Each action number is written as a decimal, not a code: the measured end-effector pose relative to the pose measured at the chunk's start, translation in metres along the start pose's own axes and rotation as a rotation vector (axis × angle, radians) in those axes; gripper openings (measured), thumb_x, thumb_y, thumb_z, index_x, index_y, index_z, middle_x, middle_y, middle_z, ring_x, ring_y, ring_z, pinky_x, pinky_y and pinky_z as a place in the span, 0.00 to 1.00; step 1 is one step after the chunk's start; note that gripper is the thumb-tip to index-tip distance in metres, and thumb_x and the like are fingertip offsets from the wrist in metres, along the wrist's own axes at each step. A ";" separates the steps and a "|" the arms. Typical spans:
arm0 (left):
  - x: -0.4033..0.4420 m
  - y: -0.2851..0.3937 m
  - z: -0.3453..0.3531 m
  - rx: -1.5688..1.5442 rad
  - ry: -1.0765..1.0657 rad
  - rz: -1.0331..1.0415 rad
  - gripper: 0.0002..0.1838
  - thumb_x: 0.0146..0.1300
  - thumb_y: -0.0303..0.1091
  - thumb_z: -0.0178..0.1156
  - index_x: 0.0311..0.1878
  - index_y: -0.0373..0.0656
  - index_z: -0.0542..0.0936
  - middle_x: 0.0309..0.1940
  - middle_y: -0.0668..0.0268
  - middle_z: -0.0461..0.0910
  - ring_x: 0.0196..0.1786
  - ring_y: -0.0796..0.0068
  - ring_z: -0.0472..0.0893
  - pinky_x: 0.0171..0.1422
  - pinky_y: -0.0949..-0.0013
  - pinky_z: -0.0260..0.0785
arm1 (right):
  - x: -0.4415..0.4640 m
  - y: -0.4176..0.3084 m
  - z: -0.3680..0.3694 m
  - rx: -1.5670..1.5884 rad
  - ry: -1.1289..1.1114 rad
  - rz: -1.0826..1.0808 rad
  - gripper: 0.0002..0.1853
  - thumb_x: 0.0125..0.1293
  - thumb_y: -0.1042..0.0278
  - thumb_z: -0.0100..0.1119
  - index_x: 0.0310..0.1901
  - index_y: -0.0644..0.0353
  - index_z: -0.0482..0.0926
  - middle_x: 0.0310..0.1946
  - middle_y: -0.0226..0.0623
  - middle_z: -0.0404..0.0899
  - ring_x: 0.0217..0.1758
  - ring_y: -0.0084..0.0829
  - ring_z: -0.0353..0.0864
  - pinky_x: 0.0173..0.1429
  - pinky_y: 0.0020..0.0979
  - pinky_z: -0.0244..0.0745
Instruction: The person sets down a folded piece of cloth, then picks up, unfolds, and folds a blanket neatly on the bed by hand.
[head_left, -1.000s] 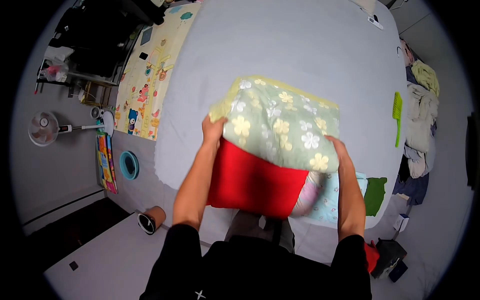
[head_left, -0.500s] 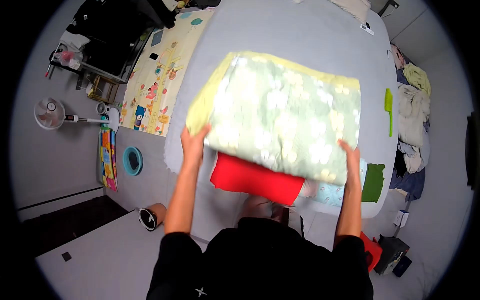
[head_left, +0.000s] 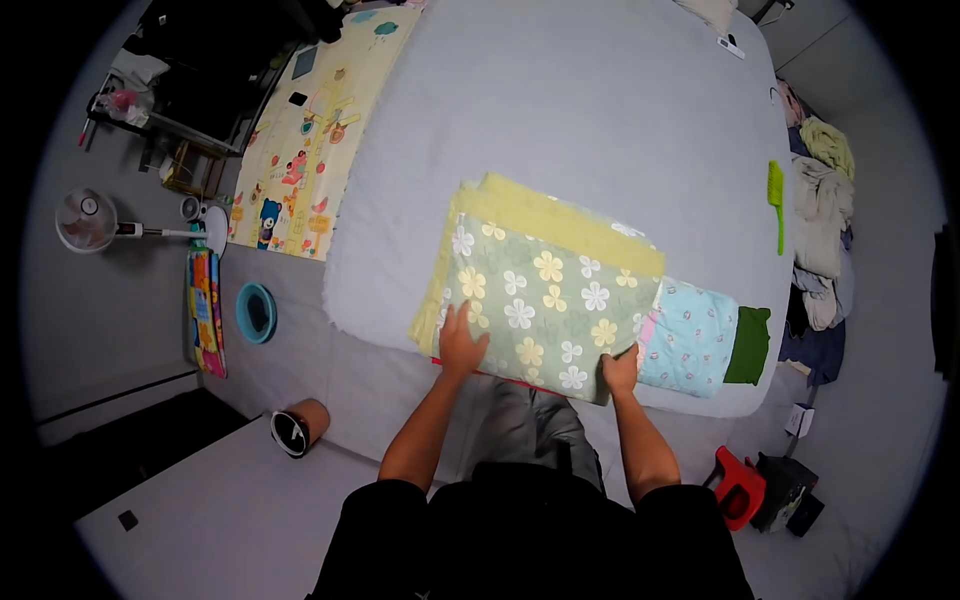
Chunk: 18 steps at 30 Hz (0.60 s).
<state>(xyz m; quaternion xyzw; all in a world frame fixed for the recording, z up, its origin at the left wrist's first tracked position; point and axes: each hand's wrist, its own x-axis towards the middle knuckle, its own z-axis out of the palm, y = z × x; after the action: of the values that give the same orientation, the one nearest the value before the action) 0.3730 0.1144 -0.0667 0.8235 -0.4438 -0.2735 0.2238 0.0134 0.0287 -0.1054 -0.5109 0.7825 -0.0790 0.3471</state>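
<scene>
A folded green cloth with white and yellow flowers (head_left: pixel 535 310) and a yellow border lies near the front edge of the bed, on top of a red cloth (head_left: pixel 515 379) that shows only as a thin strip. My left hand (head_left: pixel 462 345) rests on its left front part, fingers spread. At the front right corner, my right hand (head_left: pixel 620 372) grips the flowered cloth, thumb on top and the other fingers partly hidden. Just right of that hand are a folded light blue patterned cloth (head_left: pixel 690 335) and a dark green cloth (head_left: pixel 752 345).
The bed (head_left: pixel 560 110) has a grey sheet. On its right side lies a green brush (head_left: pixel 775 205), with piled clothes (head_left: pixel 822 220) beyond. To the left are a patterned mat (head_left: pixel 310 150), a fan (head_left: pixel 88 220), a blue basin (head_left: pixel 256 312) and a bin (head_left: pixel 300 428).
The flowered cloth came down toward me onto the red cloth, covering most of it. My left hand moved from its left edge to its top; my right hand moved left and down with it.
</scene>
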 end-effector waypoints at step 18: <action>-0.015 0.016 0.016 -0.109 -0.274 -0.222 0.50 0.58 0.49 0.67 0.81 0.55 0.53 0.83 0.52 0.47 0.83 0.47 0.49 0.81 0.36 0.48 | -0.064 -0.050 -0.025 -0.050 -0.269 -0.242 0.39 0.55 0.59 0.69 0.69 0.61 0.71 0.66 0.55 0.74 0.70 0.51 0.73 0.73 0.41 0.68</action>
<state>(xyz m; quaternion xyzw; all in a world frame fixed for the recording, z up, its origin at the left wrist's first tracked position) 0.3460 0.1172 -0.0654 0.8092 -0.3611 -0.4295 0.1741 0.0502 0.0550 -0.0334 -0.6158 0.6635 -0.0315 0.4237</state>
